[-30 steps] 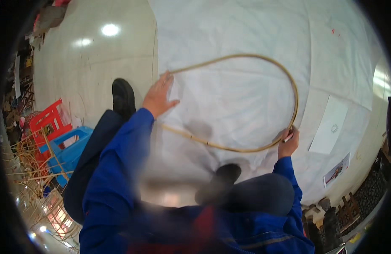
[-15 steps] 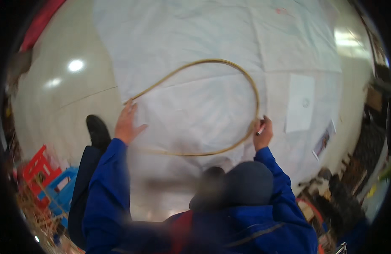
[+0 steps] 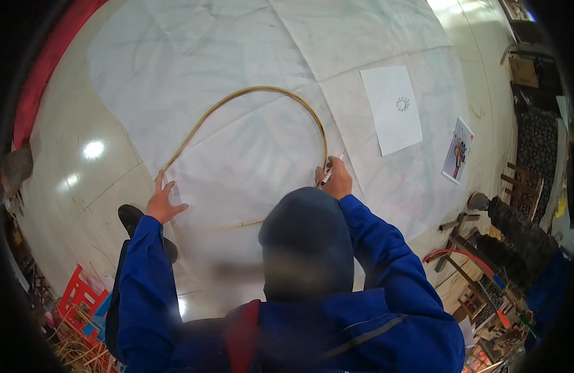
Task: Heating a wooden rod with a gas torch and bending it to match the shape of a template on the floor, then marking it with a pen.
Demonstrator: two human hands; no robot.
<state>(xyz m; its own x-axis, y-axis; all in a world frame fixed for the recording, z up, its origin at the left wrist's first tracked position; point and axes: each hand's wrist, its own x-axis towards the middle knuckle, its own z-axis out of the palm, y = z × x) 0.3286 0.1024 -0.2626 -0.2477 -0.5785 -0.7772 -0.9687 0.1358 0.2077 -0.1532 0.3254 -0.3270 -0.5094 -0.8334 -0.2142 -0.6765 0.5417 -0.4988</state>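
A thin yellow-brown strip (image 3: 260,89), like split bamboo, lies bent into a wide loop on a large white sheet (image 3: 237,146). At its far left end my left hand (image 3: 164,202) rests with fingers spread, one fingertip touching the strip. My right hand (image 3: 338,178) is closed round a white marker pen (image 3: 327,176) beside the right side of the loop, its fingers against the strip. A dark rounded shape (image 3: 308,239) hides part of the loop's near side.
Right of the loop lie a white paper (image 3: 391,115) with a small round drawing and a colour picture card (image 3: 458,151). A red crate (image 3: 82,298) stands lower left. Wooden stools (image 3: 458,239) and another person's dark-clothed leg (image 3: 517,221) are at the right.
The view has shifted, so loop and papers appear further left. The dark rounded shape covers more of the strip. My left hand stays at the strip's end; my right still holds the marker pen.
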